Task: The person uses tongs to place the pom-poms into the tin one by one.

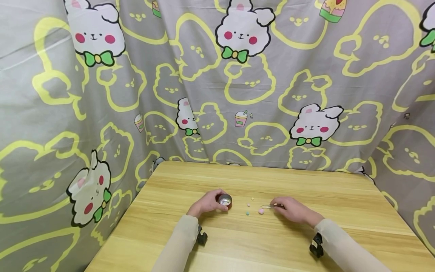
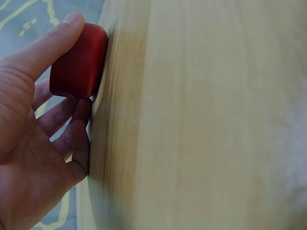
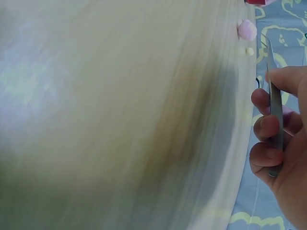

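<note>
My left hand (image 1: 208, 202) grips a small round red tin (image 2: 79, 62) on the table, thumb on one side and fingers round the other. From above, the tin's inside looks shiny. In my right hand (image 1: 293, 210) is a pair of metal tweezers (image 3: 275, 108), pinched between thumb and fingers. Their tips point left, close over a larger pink pom-pom (image 1: 261, 211); in the right wrist view a small gap shows between tips and pom-pom. Between the hands lie smaller balls: a teal one (image 1: 247, 213), a pale pink one (image 1: 248, 205) and a yellow one (image 1: 252, 198).
Both hands work over a light wooden table (image 1: 272, 241). Grey curtains (image 1: 204, 83) with rabbit prints hang behind it and along both sides. A black camera mount is strapped at each wrist, the left one (image 1: 202, 235) and the right one (image 1: 316, 245).
</note>
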`<state>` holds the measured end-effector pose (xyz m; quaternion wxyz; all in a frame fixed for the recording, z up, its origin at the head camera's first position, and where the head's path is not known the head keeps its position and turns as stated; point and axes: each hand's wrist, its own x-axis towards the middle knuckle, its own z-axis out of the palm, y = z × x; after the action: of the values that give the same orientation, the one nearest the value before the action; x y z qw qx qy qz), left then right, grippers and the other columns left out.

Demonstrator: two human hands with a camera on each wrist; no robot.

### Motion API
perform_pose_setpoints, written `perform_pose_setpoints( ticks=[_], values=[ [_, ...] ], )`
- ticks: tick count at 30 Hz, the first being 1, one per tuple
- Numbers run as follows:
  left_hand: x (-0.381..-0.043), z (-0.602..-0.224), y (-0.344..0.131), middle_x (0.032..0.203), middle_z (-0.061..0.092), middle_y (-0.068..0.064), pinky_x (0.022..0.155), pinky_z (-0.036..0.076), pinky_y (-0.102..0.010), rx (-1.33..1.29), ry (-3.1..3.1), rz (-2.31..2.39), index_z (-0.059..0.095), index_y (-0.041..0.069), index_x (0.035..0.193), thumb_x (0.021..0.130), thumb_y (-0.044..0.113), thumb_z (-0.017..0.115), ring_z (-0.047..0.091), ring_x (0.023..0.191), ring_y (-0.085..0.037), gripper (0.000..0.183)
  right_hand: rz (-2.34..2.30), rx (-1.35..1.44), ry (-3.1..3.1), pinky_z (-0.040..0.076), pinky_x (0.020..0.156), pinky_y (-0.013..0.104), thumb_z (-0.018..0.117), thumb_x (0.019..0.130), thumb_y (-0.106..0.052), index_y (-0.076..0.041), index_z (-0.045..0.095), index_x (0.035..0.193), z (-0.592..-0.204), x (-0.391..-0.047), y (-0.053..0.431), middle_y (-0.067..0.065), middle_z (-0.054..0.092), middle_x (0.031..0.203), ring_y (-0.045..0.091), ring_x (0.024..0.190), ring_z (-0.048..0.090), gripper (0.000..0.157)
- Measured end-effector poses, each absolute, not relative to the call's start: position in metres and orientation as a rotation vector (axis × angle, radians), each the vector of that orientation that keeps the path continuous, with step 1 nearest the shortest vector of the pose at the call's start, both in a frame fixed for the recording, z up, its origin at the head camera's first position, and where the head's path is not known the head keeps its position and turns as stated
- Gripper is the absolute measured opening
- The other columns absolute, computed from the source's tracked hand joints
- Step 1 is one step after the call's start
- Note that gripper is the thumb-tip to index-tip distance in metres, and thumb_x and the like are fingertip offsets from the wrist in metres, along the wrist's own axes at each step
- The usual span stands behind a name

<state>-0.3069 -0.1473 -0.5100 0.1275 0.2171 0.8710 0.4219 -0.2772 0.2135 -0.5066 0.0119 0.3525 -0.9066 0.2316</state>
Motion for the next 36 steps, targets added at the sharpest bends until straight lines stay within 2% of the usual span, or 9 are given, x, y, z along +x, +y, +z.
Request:
perform_pose_setpoints(
  ticks=[7, 12, 21, 36],
  values=[
    [-0.3071, -0.5099, -0.1480, 0.108, 0.061, -0.001, 0.086, 0.044, -0.036, 0.664, 2.537, 1.220, 0.060, 0.012, 0.115, 0.076, 0.019, 0.081, 0.054, 0.100, -0.017, 0.045, 0.768, 1.098, -2.851, 0.047, 0.069, 0.032, 0.057, 0.095, -0.017, -0.019, 0.066, 0.105, -0.5113, -0.2802, 0.2168, -0.008, 0.063, 0.096, 0.005, 0.083, 0.056, 0.013],
    [-0.3068, -0.5093, -0.1470, 0.109, 0.060, -0.002, 0.087, 0.043, -0.037, 0.632, 2.524, 1.244, 0.060, 0.013, 0.114, 0.076, 0.019, 0.081, 0.054, 0.102, -0.019, 0.044, 0.757, 1.106, -2.846, 0.048, 0.071, 0.033, 0.057, 0.095, -0.018, -0.019, 0.066, 0.105, -0.5130, -0.2803, 0.2169, -0.009, 0.063, 0.097, 0.006, 0.084, 0.057, 0.014],
    [-0.3042, -0.5093, -0.1453, 0.111, 0.060, -0.007, 0.087, 0.042, -0.044, 0.620, 2.503, 1.310, 0.059, 0.010, 0.115, 0.076, 0.011, 0.080, 0.054, 0.104, -0.027, 0.044, 0.705, 1.123, -2.844, 0.049, 0.075, 0.036, 0.058, 0.094, -0.015, -0.019, 0.066, 0.106, -0.5107, -0.2784, 0.2139, -0.006, 0.065, 0.100, 0.010, 0.090, 0.059, 0.015],
    [-0.3074, -0.5101, -0.1464, 0.108, 0.060, 0.002, 0.086, 0.043, -0.035, 0.603, 2.529, 1.224, 0.060, 0.017, 0.113, 0.076, 0.020, 0.081, 0.054, 0.101, -0.016, 0.043, 0.615, 1.169, -2.828, 0.049, 0.079, 0.039, 0.058, 0.094, -0.014, -0.016, 0.066, 0.106, -0.5113, -0.2797, 0.2107, -0.005, 0.065, 0.102, 0.014, 0.095, 0.060, 0.015]
  ],
)
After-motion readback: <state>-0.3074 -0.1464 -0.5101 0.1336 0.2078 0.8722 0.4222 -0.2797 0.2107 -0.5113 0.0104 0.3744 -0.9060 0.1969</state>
